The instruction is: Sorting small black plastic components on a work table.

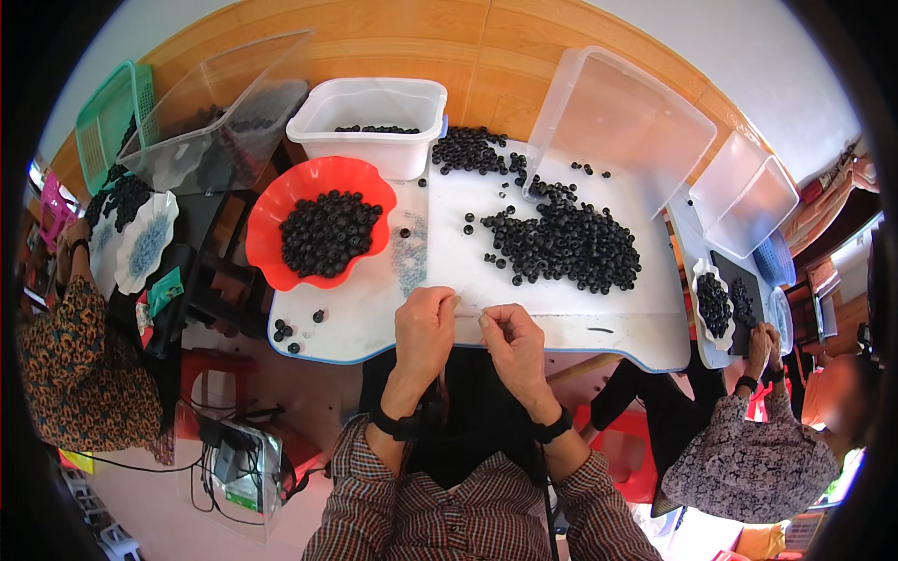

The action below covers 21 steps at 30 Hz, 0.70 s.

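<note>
Both hands [468, 329] pinch something tiny above the white table [561, 301], bead-strewn.

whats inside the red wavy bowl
The red wavy bowl holds a heap of small black ring-shaped pieces. They cover its bottom, so anything beneath them cannot be seen.

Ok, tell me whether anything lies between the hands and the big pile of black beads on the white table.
Nothing visible does. The left hand and right hand sit at the table's near edge, pinching something tiny; only bare white surface separates them from the bead pile.
</note>
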### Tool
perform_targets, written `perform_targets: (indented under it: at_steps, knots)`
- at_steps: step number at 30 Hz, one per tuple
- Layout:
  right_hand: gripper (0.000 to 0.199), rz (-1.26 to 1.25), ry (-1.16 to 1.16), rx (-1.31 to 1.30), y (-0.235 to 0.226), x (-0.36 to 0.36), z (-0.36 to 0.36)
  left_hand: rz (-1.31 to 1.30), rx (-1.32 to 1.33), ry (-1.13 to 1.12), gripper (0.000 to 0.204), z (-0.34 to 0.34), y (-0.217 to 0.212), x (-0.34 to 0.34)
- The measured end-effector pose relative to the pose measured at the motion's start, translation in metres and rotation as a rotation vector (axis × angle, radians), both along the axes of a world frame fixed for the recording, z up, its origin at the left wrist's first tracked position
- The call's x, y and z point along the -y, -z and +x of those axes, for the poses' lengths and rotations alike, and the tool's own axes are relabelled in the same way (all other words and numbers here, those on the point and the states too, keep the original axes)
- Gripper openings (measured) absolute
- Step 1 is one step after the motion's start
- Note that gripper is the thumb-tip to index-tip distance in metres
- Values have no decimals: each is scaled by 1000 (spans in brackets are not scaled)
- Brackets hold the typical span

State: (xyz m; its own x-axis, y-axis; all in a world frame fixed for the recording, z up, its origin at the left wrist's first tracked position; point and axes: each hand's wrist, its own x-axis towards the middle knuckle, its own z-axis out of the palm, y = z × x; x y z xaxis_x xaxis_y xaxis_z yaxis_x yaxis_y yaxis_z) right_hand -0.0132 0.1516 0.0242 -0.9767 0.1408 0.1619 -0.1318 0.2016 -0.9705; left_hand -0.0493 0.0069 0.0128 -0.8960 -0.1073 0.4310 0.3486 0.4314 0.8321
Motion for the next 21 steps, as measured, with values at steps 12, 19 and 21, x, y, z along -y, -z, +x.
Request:
perform_targets:
  at_steps: [12,19,21]
  knots:
    - [10,-81,-33,96,-2,-8,3,151,62,29,16,14,-10,1]
    - [8,42,-232,-25,-2,-15,4,439,221,324,16,39,-17,-4]
    - [8,34,-247,-12,-3,-17,5,456,253,324,14,39,-14,-4]
